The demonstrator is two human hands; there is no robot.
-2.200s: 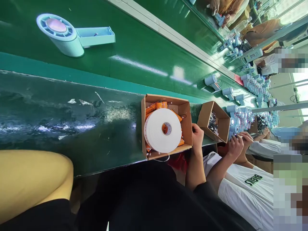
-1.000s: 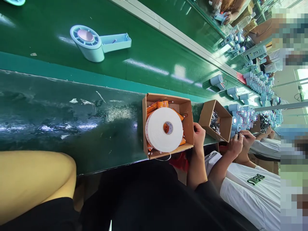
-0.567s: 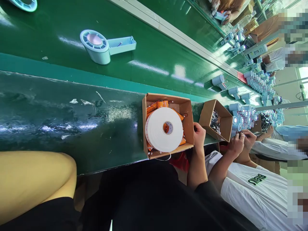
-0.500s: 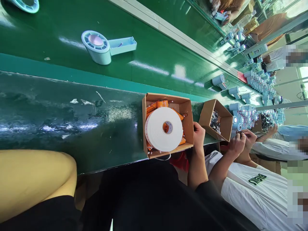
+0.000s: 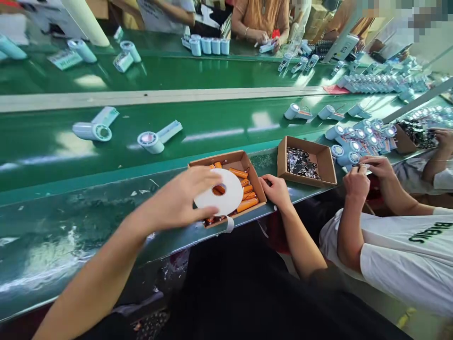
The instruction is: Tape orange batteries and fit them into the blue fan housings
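Note:
My left hand (image 5: pixel 182 196) reaches in from the left over a white roll of tape (image 5: pixel 231 193), fingers along its far side and thumb along its near side. The roll lies on orange cylindrical batteries (image 5: pixel 247 204) with thin wires, inside a cardboard box (image 5: pixel 261 191). A loose tape end hangs over the box's near edge. At the box's right wall is my right hand (image 5: pixel 279 191), its fingers curled against the edge; part of its grip is hidden.
Another cardboard box (image 5: pixel 327 165) holds small dark parts. Light-blue fan housings (image 5: pixel 150 141) stand on the green conveyor belt (image 5: pixel 212 120), and several more cluster at right. A co-worker's hands (image 5: pixel 357 182) work close by on the right. More people sit across the line.
My left arm has come into view and its hand has moved onto the tape roll. The camera view has turned and shows more of the line. My right hand stays by the box.

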